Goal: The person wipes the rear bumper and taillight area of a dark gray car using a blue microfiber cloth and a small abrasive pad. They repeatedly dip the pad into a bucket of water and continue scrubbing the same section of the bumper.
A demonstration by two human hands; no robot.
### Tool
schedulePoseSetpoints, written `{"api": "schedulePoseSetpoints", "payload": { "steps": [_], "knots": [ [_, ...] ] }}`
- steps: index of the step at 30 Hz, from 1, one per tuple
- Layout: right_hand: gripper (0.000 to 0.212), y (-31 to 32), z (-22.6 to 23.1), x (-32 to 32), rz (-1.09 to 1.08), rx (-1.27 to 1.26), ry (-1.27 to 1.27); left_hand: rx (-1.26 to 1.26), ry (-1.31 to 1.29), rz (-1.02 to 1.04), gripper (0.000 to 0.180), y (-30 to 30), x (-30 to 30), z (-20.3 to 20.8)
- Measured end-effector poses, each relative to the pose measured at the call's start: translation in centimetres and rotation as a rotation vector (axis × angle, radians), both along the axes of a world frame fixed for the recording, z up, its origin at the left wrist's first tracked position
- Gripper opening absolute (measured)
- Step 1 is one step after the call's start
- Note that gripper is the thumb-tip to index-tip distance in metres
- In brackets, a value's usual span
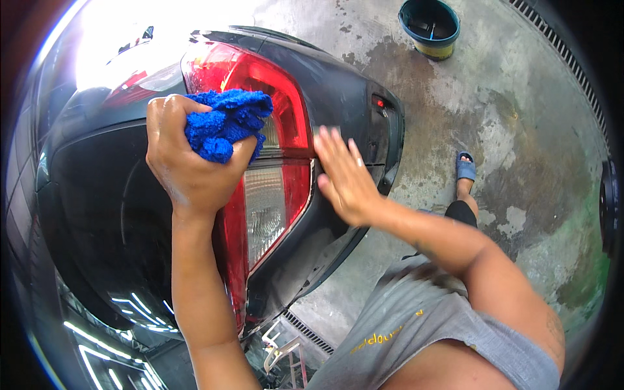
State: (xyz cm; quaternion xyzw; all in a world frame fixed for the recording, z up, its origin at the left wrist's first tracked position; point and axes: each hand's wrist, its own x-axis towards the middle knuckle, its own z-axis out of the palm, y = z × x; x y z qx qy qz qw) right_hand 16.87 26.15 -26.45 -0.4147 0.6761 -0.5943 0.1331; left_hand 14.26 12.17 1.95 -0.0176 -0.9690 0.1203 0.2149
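Left hand (188, 156) nearer the tail light (266, 198) (long axis up-down in view; can't tell contact), fingers clamped on blue cloth (227, 123) overlapping its upper half, right hand (348, 179) empty, fingers slightly apart, just right over dark body panel (335, 84).

The floor (422, 123) is grey concrete, stretching past and to the right of the right hand (348, 179), with brown damp-looking stains, paler patches and a greenish tinge farther right. Beyond that hand a dark bucket with a yellowish lower band (434, 51) stands directly on it; to the hand's right rests a foot in a blue sandal (465, 169). A slotted drain (565, 52) runs far off to the right; a dark round object (609, 208) nearer the rim may rest there too, though the distorted edge hides its base.
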Motion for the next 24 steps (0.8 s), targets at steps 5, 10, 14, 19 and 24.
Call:
{"api": "schedulePoseSetpoints", "payload": {
  "steps": [5, 10, 14, 19, 24],
  "knots": [
    [0.066, -2.4, 1.3, -4.3, -0.064, 0.093, -0.006, -0.031, 0.01, -0.014, 0.047, 0.4, -0.1, -0.2],
    [0.066, -0.1, -0.5, -0.6, 0.038, -0.011, -0.038, 0.006, 0.015, 0.019, 0.047, 0.3, -0.1, -0.4],
    [0.066, -4.9, 0.4, -9.0, 0.008, 0.019, 0.004, -0.01, 0.008, 0.045, 0.048, 0.9, -0.9, 0.2],
    [0.066, -2.3, -0.5, -8.7, 0.168, -0.035, 0.036, 0.037, -0.01, 0.054, 0.048, 0.3, -0.5, -0.5],
    [0.065, -6.3, 0.6, -14.8, 0.274, -0.045, -0.028, 0.03, -0.035, 0.111, 0.051, 0.5, -0.4, -0.6]
  ]
}}
